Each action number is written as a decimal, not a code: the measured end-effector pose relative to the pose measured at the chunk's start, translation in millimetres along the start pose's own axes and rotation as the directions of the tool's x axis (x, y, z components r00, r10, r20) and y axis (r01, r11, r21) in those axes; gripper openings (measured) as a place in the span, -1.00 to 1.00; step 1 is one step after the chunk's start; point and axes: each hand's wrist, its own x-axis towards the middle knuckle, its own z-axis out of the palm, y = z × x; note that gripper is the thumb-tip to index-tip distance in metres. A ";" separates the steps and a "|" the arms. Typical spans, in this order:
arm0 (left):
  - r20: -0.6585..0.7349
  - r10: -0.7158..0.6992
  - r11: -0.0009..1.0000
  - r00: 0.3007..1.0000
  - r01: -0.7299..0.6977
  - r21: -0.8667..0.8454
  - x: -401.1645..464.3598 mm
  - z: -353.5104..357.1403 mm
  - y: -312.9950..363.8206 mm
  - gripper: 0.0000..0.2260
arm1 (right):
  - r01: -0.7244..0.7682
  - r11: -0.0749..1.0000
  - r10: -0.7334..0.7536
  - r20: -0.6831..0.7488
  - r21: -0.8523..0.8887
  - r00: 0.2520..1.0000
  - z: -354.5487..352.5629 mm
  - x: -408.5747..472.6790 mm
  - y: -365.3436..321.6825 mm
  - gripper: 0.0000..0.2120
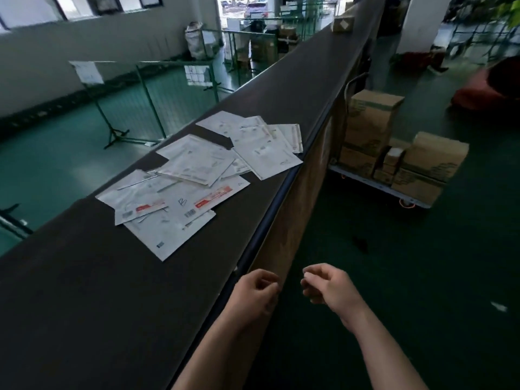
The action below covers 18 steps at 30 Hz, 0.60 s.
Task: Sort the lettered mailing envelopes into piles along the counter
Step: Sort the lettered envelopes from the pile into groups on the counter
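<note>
Several white mailing envelopes lie overlapping on the long dark counter [84, 277]. The nearest envelope [174, 220] shows a handwritten letter, a barcode and a red strip. A second cluster of envelopes [261, 144] lies farther along, by the counter's right edge. My left hand [257, 292] hovers at the counter's near right edge with fingers loosely curled, holding nothing. My right hand [327, 285] hangs beside it over the floor, fingers loosely curled and empty. Both hands are well short of the envelopes.
A brown parcel [342, 22] sits far down the counter. To the right below, a cart [394, 192] carries stacked cardboard boxes [371, 122]. Green metal fencing [146, 94] stands left of the counter. The floor is dark green.
</note>
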 end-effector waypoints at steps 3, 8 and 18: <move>0.010 -0.025 0.999 1.000 0.025 -0.044 67.7 -16.4 -1.8 -0.84 | 0.006 0.992 -0.002 0.033 -0.128 0.999 4.3 71.1 -25.8 -0.91; -0.145 -0.118 0.969 0.982 0.082 -0.235 190.5 -72.9 3.0 -0.87 | -0.037 0.951 0.061 0.071 -0.307 0.996 10.7 188.1 -70.7 -0.92; -0.257 -0.118 0.963 0.959 0.048 -0.265 371.3 -134.3 58.0 -0.89 | -0.012 0.904 0.052 0.082 -0.426 0.995 -12.5 359.3 -167.1 -0.91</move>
